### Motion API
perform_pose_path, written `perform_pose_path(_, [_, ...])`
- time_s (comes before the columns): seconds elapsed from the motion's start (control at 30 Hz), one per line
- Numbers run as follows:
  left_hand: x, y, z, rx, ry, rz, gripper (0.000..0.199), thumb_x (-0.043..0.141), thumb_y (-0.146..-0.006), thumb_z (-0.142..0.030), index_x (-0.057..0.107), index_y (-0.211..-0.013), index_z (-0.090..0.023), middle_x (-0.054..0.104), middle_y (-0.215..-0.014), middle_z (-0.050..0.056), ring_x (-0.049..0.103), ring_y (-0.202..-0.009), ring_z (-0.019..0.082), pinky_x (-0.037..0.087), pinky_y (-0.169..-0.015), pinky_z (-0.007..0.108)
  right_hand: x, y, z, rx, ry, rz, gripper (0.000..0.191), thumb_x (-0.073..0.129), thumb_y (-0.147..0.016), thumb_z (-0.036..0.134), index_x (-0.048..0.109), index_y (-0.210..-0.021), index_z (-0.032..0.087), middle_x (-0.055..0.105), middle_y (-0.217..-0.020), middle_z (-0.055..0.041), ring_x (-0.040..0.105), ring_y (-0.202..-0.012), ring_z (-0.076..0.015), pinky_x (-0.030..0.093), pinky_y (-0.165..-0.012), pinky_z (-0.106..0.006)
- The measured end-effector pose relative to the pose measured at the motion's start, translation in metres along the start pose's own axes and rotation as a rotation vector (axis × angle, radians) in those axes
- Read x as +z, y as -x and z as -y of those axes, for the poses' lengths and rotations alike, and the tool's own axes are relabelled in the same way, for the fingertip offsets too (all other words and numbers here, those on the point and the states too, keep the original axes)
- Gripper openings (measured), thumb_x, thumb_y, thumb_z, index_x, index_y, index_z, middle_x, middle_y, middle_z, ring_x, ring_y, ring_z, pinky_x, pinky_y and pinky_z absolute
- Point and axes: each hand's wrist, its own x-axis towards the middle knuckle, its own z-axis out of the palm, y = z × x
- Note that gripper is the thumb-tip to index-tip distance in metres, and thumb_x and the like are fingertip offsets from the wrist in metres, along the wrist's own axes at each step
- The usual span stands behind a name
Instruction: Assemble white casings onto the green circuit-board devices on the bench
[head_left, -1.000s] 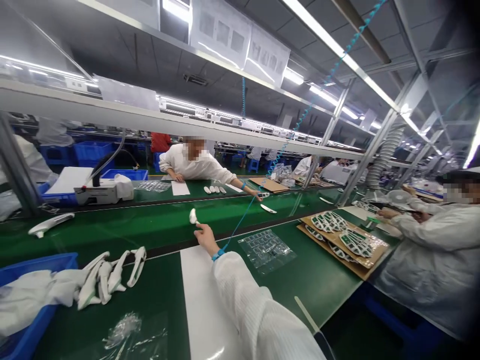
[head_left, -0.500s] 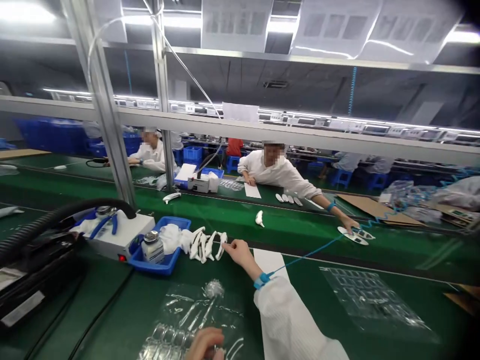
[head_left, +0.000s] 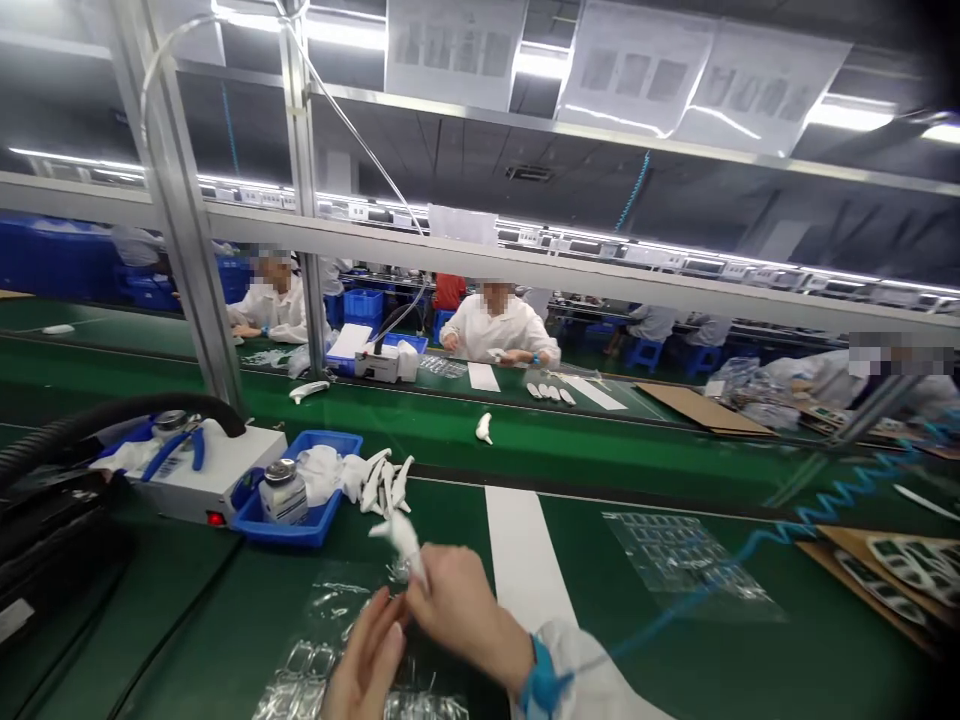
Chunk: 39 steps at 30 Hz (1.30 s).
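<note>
My right hand (head_left: pixel 466 610), with a blue wrist strap, grips the lower end of a white curved plastic part (head_left: pixel 406 543), which is tilted and blurred. My left hand (head_left: pixel 366 655) is just below and left of it, fingers stretched out and slightly bent, with nothing seen in it. The left fingertips are close to the right hand; whether they touch the part I cannot tell. Several similar white curved parts (head_left: pixel 385 482) lie in a bunch beyond my hands. Under my hands lies a clear plastic sheet (head_left: pixel 300 668) of shiny moulded pieces.
A blue tray (head_left: pixel 319 525) at left holds a metal-capped bottle (head_left: pixel 283 490) and white cloths. Beside it stands a white box (head_left: pixel 217 470) with a red switch. A white paper strip (head_left: pixel 525 560) and another clear sheet (head_left: pixel 682 560) lie right. Cardboard with white-rimmed pieces (head_left: pixel 892 575) sits far right.
My right hand has taken one white curved part from the bunch and drawn it back towards my left hand, which has risen. The co-worker opposite has pulled an outstretched arm back.
</note>
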Motion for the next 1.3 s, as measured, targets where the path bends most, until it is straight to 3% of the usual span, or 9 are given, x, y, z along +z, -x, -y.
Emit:
perform_pose_path(0.17, [-0.005,0.005,0.006,-0.143,0.004,-0.023,0.044,0.076,-0.063,-0.055,0.070,-0.092,-0.023,0.071,-0.107,0.010,0.056,-0.117,0.033,0.049,-0.097,0.039,-0.016,0.066,0.023,-0.404,-0.031,0.187,0.021,0.058,-0.083,0.024,0.063,-0.101,0.015,0.070,-0.097,-0.0117,0.065,-0.071,-0.0232,0.043,-0.058,-0.029])
perform_pose_path(0.27, [-0.007,0.019,0.003,-0.193,0.008,-0.012,0.038,0.079,-0.061,-0.051,0.068,-0.082,-0.021,0.070,-0.082,0.006,0.067,-0.082,0.024,0.055,-0.064,0.028,-0.028,0.072,0.010,-0.314,-0.444,0.143,0.003,0.060,-0.084,0.020,0.062,-0.083,0.021,0.064,-0.080,0.0009,0.060,-0.070,-0.0147,0.042,-0.063,-0.022])
perform_pose_path(0.33, [-0.004,0.029,-0.003,-0.221,0.045,0.075,0.037,0.077,-0.063,-0.051,0.065,-0.079,-0.019,0.064,-0.067,0.001,0.057,-0.053,0.013,0.040,-0.041,0.019,-0.029,0.068,0.001,-0.187,-0.657,0.070,0.009,0.057,-0.084,0.014,0.061,-0.085,0.022,0.058,-0.079,0.0021,0.055,-0.071,-0.0132,0.042,-0.065,-0.023])
perform_pose_path(0.43, [0.004,0.040,-0.011,-0.251,0.062,0.179,0.041,0.074,-0.066,-0.053,0.061,-0.079,-0.017,0.060,-0.064,-0.002,0.041,-0.041,0.004,0.019,-0.035,0.015,-0.019,0.060,-0.004,-0.129,-0.874,0.090,0.016,0.060,-0.081,0.015,0.059,-0.095,0.022,0.053,-0.088,0.0012,0.049,-0.070,-0.0124,0.040,-0.064,-0.024])
perform_pose_path(0.6, [0.004,0.047,-0.013,-0.275,-0.050,0.239,0.049,0.070,-0.068,-0.057,0.053,-0.094,-0.020,0.057,-0.061,-0.005,0.032,-0.038,0.002,0.008,-0.037,0.016,-0.001,0.054,-0.001,-0.155,-1.026,0.103,0.008,0.061,-0.082,0.019,0.054,-0.080,0.020,0.049,-0.082,0.0018,0.044,-0.070,-0.0132,0.037,-0.063,-0.025])
perform_pose_path(0.77, [-0.003,0.045,-0.009,-0.281,-0.088,0.268,0.058,0.067,-0.068,-0.060,0.050,-0.106,-0.019,0.051,-0.057,-0.007,0.026,-0.037,0.001,0.005,-0.037,0.018,0.001,0.071,0.014,-0.250,-0.867,0.030,0.015,0.051,-0.087,0.016,0.047,-0.073,0.021,0.049,-0.079,0.0000,0.048,-0.072,-0.0155,0.038,-0.064,-0.027])
perform_pose_path(0.87, [-0.011,0.038,-0.015,-0.228,-0.086,0.158,0.052,0.068,-0.069,-0.058,0.053,-0.103,-0.020,0.043,-0.052,-0.010,0.025,-0.038,0.002,0.008,-0.039,0.017,-0.004,0.076,0.024,-0.403,-0.701,-0.022,0.015,0.042,-0.091,0.017,0.044,-0.078,0.023,0.052,-0.080,-0.0010,0.050,-0.071,-0.0164,0.039,-0.065,-0.028])
perform_pose_path(1.13, [-0.058,0.004,-0.049,-0.007,-0.138,-0.075,0.042,0.070,-0.067,-0.055,0.050,-0.070,-0.019,0.048,-0.059,-0.007,0.026,-0.041,0.002,0.015,-0.039,0.016,0.026,-0.030,-0.016,-0.055,-0.423,0.005,0.017,0.054,-0.078,0.009,0.046,-0.068,0.019,0.049,-0.067,0.0032,0.048,-0.062,-0.0128,0.036,-0.058,-0.023])
perform_pose_path(1.3, [-0.104,-0.028,-0.055,0.150,-0.290,-0.236,0.049,0.075,-0.056,-0.060,0.054,-0.076,-0.020,0.055,-0.057,-0.006,0.039,-0.044,0.008,0.026,-0.041,0.018,0.031,-0.024,-0.034,-0.036,-0.315,-0.061,0.017,0.065,-0.071,0.011,0.056,-0.082,0.020,0.052,-0.088,0.0007,0.053,-0.072,-0.0144,0.036,-0.064,-0.024])
